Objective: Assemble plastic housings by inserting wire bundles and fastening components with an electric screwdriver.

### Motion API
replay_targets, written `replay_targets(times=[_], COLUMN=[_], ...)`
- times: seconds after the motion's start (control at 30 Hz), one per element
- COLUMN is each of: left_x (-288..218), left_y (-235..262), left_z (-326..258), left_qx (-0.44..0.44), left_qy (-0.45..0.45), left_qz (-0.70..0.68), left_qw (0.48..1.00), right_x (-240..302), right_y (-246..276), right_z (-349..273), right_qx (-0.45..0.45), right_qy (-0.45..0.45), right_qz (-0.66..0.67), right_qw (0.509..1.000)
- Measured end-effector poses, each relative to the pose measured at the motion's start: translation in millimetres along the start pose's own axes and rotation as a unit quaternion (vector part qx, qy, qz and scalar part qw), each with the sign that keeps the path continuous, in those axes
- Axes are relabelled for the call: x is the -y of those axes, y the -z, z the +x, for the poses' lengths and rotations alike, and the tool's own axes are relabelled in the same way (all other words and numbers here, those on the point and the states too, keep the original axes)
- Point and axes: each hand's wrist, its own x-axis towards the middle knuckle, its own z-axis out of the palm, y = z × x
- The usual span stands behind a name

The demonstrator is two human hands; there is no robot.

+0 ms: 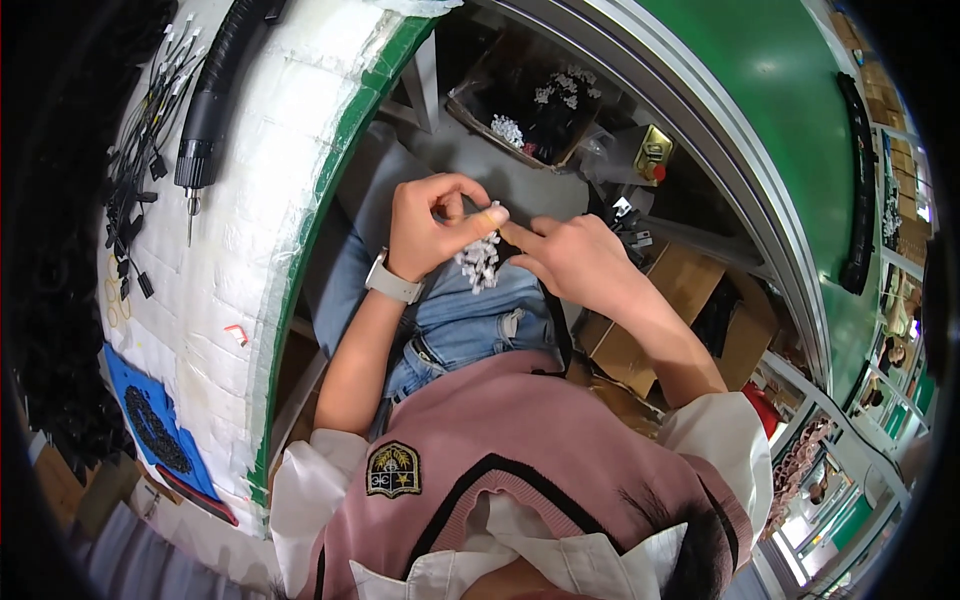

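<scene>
In the head view, the left hand [435, 228] comes up from the near side, with the wrist bent toward the right and a watch [395, 280] on it. Its thumb and first finger are pressed together and pinch the top of a bunch of small white pieces [478, 265]. The right hand [585, 262] reaches in from the right, its finger and thumb pointing to the bunch. I cannot tell if these fingertips grip a piece or only touch it.

The bunch hangs between the two hands, above the lap in blue jeans [465, 325]. It looks loose and knobby, many short pieces crowded together, narrower at the top.

On the left, the white table [235, 265] ends in a green edge [321, 190], well apart from the left hand. On the far side, an open box [475, 120] with more white pieces stands beyond the hands. A cardboard box [635, 345] sits below the right forearm. Farther right, a metal frame [735, 150] borders the green table [745, 60]. Around the bunch there is some open room toward the far side.
</scene>
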Motion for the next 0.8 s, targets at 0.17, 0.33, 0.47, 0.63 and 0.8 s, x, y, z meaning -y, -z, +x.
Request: replay_targets(times=[0.17,0.33,0.47,0.63,0.8], left_x=[21.9,27.3,22.6,28.7,19.4], left_y=[-7.9,-7.1,0.2,-8.0,-19.5], left_z=[-1.9,-6.7,-6.5,-7.1,-11.5], left_qx=[0.033,0.084,0.098,0.102,0.121], left_qy=[0.124,0.182,0.263,0.299,0.298], left_qz=[-0.115,-0.155,-0.229,-0.332,-0.403], left_qw=[0.985,0.967,0.932,0.889,0.857], right_x=[-10.8,-15.1,-19.0,-22.8,-20.8], right_y=[-10.3,-20.2,-23.1,-29.3,-50.8], right_z=[2.8,4.9,5.7,6.9,6.9], right_qx=[-0.011,-0.061,-0.095,-0.14,-0.193], right_qy=[0.106,0.158,0.171,0.166,0.087], right_qz=[-0.049,-0.035,0.015,0.167,0.428], right_qw=[0.993,0.985,0.981,0.962,0.879])
